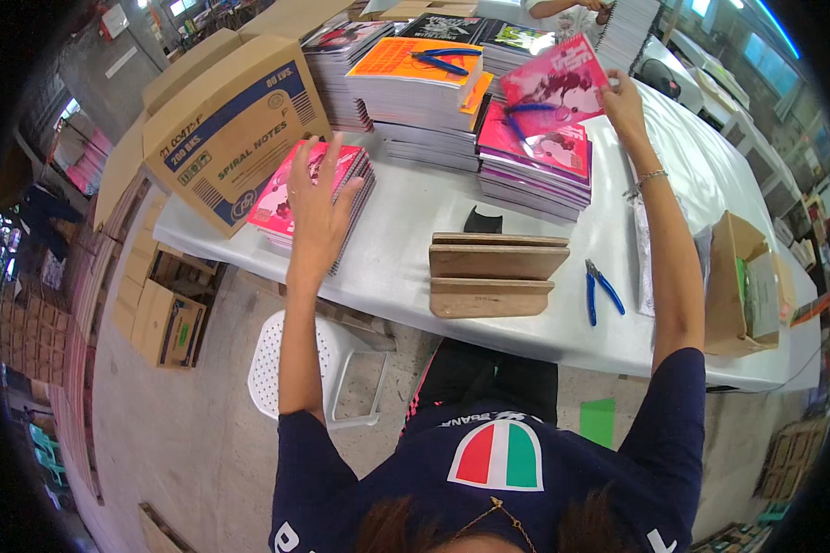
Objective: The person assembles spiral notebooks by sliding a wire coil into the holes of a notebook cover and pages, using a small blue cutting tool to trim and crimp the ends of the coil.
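The right hand [623, 103] pinches a pink notebook [555, 81] lifted above the pink stack [535, 157] at upper centre. The left hand [315, 205], fingers spread wide, seems to rest flat on the left stack [315, 195] near the worktop [406, 221] edge; a nudge could topple it.
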{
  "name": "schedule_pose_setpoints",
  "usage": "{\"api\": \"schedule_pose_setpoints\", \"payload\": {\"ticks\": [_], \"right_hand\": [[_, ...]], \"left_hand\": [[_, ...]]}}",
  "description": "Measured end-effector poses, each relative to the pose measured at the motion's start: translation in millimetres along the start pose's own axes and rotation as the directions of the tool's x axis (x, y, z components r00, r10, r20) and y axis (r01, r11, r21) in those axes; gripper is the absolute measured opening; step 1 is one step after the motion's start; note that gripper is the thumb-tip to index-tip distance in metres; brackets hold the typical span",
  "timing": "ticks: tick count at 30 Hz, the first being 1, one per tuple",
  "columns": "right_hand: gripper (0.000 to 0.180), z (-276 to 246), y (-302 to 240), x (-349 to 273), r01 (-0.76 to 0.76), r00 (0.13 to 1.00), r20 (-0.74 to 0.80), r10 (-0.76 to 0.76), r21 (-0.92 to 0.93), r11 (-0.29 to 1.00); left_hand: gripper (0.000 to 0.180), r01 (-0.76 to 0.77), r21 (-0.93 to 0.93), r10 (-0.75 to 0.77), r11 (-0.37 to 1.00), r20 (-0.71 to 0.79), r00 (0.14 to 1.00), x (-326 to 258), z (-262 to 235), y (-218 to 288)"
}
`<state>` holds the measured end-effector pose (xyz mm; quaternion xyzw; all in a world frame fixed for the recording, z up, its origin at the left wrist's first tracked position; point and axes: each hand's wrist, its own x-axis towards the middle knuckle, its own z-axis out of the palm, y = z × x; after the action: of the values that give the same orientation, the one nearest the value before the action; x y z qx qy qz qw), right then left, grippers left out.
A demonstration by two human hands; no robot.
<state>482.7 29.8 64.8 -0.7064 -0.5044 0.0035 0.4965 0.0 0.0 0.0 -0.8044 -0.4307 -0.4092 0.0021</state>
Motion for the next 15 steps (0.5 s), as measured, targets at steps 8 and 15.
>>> {"api": "schedule_pose_setpoints", "payload": {"ticks": [8, 15], "right_hand": [[0.026, -32, 25, -99, 0.134, 0.895, -0.423, 0.144, 0.562, 0.816], [0.026, -20, 77, -243, -0.071, 0.948, 0.002, 0.320, 0.977, 0.203]], "left_hand": [[0.057, 0.064, -0.239, -0.053, 0.969, 0.055, 0.997, -40, 17, 58], [0.051, 0.225, -0.420, -0.189, 0.879, 0.125, 0.974, -80, 41, 83]]}}
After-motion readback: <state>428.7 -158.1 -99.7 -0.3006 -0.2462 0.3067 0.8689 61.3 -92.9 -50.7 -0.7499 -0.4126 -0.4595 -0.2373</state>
